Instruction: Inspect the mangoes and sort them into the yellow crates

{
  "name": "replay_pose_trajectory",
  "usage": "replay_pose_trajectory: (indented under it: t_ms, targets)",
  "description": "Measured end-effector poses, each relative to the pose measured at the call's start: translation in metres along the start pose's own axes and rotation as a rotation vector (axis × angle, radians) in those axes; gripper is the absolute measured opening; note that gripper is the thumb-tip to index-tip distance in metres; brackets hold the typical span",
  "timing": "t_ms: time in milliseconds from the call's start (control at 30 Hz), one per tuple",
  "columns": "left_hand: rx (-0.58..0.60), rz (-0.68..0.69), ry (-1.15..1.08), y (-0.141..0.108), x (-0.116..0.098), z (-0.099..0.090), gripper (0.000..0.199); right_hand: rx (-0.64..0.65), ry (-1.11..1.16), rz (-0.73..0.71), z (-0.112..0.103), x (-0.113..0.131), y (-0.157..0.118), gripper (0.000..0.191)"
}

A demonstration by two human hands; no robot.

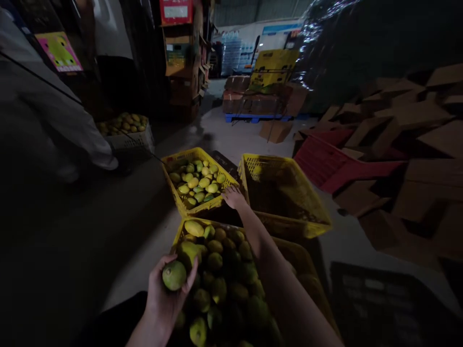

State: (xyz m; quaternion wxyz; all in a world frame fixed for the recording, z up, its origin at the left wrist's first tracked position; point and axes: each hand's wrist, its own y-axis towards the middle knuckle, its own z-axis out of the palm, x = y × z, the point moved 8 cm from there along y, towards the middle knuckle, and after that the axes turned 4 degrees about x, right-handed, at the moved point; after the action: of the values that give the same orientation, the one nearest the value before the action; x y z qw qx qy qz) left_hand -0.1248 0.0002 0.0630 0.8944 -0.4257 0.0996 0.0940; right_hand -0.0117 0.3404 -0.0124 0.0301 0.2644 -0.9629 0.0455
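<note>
The near crate (179,234) before us is heaped with fruit (219,289), so a bump might spill some. At the corner of the far crate (202,208), our right hand (233,196) stretches out, its grip unclear; pulling could tip it. Over the near crate's left edge, our left hand (162,293) curls around at least one green fruit (174,275), which a looser hold could drop.

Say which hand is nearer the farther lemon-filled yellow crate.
Right. The right hand is at the right corner of the farther crate; the left hand is short of it, by the nearer crate, holding a green lemon.
</note>
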Motion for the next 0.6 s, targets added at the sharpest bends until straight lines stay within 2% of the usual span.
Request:
replay_pose_trajectory:
  t_ms: [100, 233, 433, 600]
  targets:
    - [-0.069, 0.026, -0.02, 0.006, -0.003, -0.007, 0.013, 0.012, -0.039, -0.042, 0.014, 0.0, 0.017, 0.044]
    - [-0.103, 0.027, -0.021, 0.01, -0.003, -0.01, 0.012, -0.01, -0.058, -0.062, 0.022, -0.001, 0.023, 0.047]
    - [-0.099, 0.014, -0.034, 0.01, -0.008, -0.005, 0.012, -0.031, -0.061, -0.066, 0.018, 0.009, 0.022, 0.054]
    - [-0.069, -0.011, -0.057, 0.005, -0.013, -0.004, 0.014, -0.018, -0.038, -0.074, 0.015, 0.024, 0.008, 0.049]
